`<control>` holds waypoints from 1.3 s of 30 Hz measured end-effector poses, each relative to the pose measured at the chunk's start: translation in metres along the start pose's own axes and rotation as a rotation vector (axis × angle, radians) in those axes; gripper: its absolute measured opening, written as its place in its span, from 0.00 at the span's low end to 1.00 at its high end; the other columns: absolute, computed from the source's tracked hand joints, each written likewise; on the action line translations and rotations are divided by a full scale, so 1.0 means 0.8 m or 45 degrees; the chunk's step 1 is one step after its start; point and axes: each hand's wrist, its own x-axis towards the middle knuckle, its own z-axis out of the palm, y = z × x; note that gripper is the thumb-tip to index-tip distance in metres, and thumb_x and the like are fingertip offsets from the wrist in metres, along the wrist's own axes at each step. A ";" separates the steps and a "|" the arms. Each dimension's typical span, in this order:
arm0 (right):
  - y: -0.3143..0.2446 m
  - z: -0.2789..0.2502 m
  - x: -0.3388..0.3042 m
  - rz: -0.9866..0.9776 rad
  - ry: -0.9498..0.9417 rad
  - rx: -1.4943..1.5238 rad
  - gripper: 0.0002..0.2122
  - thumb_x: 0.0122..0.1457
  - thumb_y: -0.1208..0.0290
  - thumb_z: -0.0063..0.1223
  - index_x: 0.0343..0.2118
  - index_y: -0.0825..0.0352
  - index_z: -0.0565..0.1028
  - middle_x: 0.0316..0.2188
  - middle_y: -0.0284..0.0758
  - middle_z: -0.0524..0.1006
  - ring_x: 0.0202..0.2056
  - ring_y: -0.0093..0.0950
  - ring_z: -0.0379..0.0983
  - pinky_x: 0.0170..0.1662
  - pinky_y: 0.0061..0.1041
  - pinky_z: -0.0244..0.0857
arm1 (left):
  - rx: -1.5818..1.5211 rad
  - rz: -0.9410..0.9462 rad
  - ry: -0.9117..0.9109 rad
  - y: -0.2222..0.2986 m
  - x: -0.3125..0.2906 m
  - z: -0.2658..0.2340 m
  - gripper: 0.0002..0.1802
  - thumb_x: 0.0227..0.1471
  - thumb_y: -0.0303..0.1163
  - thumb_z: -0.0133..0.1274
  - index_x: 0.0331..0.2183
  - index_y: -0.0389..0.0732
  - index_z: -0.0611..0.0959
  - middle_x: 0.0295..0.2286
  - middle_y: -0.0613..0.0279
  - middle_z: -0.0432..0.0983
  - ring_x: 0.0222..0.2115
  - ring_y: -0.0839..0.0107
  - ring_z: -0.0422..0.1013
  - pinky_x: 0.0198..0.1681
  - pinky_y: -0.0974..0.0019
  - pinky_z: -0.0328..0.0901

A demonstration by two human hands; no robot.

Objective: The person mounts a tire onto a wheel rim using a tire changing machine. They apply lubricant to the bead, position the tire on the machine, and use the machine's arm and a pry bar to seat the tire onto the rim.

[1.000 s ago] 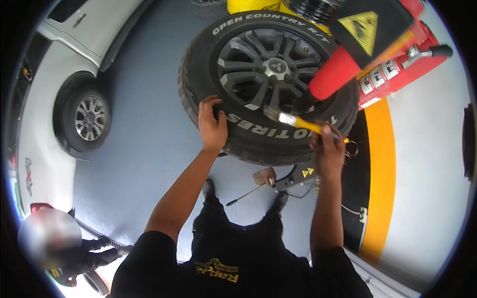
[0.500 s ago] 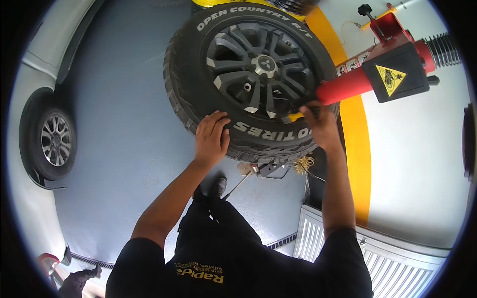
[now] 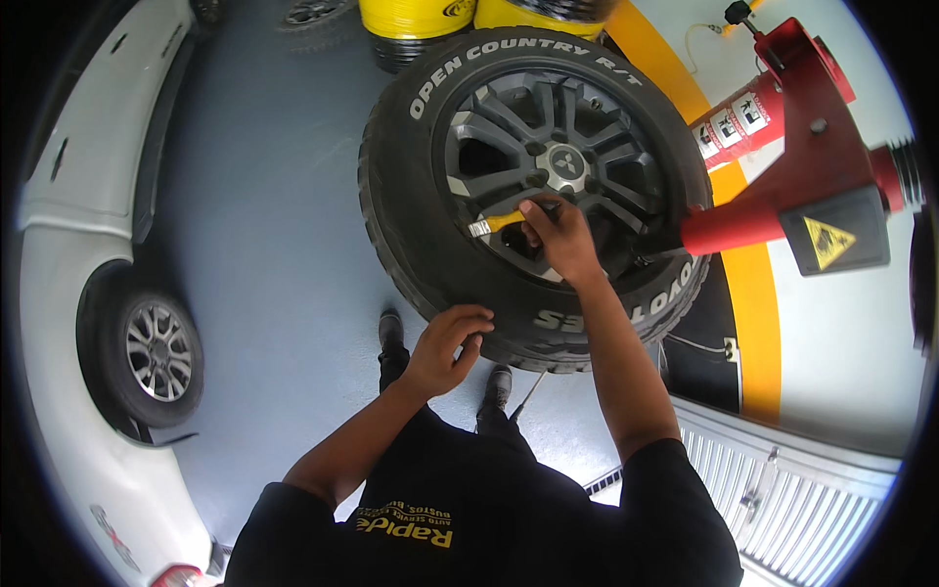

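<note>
A large black tyre (image 3: 406,196) on a dark grey spoked rim lies on its side before me, with a silver cap (image 3: 565,168) at its centre. Over the lower part of the rim, my right hand (image 3: 562,238) is closed round the handle of a flat paintbrush (image 3: 501,222). Its yellow part points left, and the pale bristles are at the tyre's inner edge. My left hand (image 3: 450,347) lies on the near left tread shoulder with its fingers stretched out. A red machine arm (image 3: 748,227) reaches in from the right, its black head (image 3: 657,243) at the rim's edge.
Yellow-and-black drums (image 3: 416,24) stand beyond the tyre. A white vehicle (image 3: 73,284) is at the left, over a grey floor (image 3: 264,196). A ribbed metal cabinet (image 3: 802,519) is at the lower right, near a yellow-banded wall (image 3: 753,293).
My right hand has brought the paintbrush leftward from beside the machine's black head to the rim's lower left edge. My left hand still rests on the tyre. The whole view has shifted.
</note>
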 end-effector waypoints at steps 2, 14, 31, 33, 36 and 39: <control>-0.011 0.029 0.025 0.053 0.055 0.000 0.16 0.66 0.62 0.58 0.39 0.75 0.79 0.23 0.32 0.78 0.25 0.18 0.73 0.31 0.21 0.66 | -0.089 0.038 -0.029 -0.022 0.008 -0.035 0.14 0.52 0.17 0.55 0.42 0.39 0.81 0.46 0.54 0.77 0.46 0.56 0.76 0.48 0.57 0.70; -0.003 -0.012 -0.050 0.468 0.316 0.215 0.18 0.66 0.60 0.59 0.43 0.76 0.77 0.26 0.37 0.79 0.26 0.21 0.75 0.31 0.20 0.70 | 0.043 -0.320 0.288 -0.192 0.184 -0.260 0.18 0.61 0.28 0.51 0.53 0.42 0.75 0.54 0.56 0.70 0.55 0.60 0.68 0.56 0.56 0.65; -0.009 0.085 0.279 -0.003 0.915 0.238 0.18 0.66 0.58 0.58 0.43 0.73 0.80 0.25 0.34 0.80 0.28 0.21 0.75 0.36 0.22 0.69 | -0.265 -0.630 0.078 -0.270 0.309 -0.246 0.33 0.67 0.43 0.50 0.65 0.37 0.61 0.63 0.44 0.58 0.64 0.50 0.58 0.64 0.52 0.60; -0.025 0.088 0.271 0.108 0.942 0.153 0.19 0.67 0.56 0.57 0.42 0.73 0.80 0.25 0.34 0.80 0.27 0.21 0.75 0.36 0.22 0.69 | -0.267 -0.607 0.026 -0.282 0.338 -0.261 0.34 0.68 0.44 0.49 0.65 0.37 0.60 0.63 0.42 0.57 0.64 0.48 0.58 0.64 0.51 0.59; -0.051 0.114 0.195 0.393 0.767 0.005 0.18 0.69 0.58 0.52 0.38 0.73 0.80 0.24 0.31 0.79 0.26 0.18 0.72 0.34 0.20 0.65 | -0.269 -0.536 -0.079 -0.306 0.399 -0.272 0.36 0.68 0.46 0.49 0.66 0.36 0.59 0.64 0.42 0.56 0.64 0.47 0.57 0.64 0.51 0.59; -0.068 0.125 0.116 0.566 0.749 0.117 0.13 0.68 0.65 0.54 0.38 0.73 0.80 0.24 0.32 0.78 0.26 0.18 0.73 0.32 0.18 0.65 | -0.323 -0.515 -0.218 -0.305 0.449 -0.271 0.37 0.68 0.47 0.48 0.67 0.36 0.59 0.64 0.42 0.55 0.65 0.47 0.57 0.65 0.51 0.57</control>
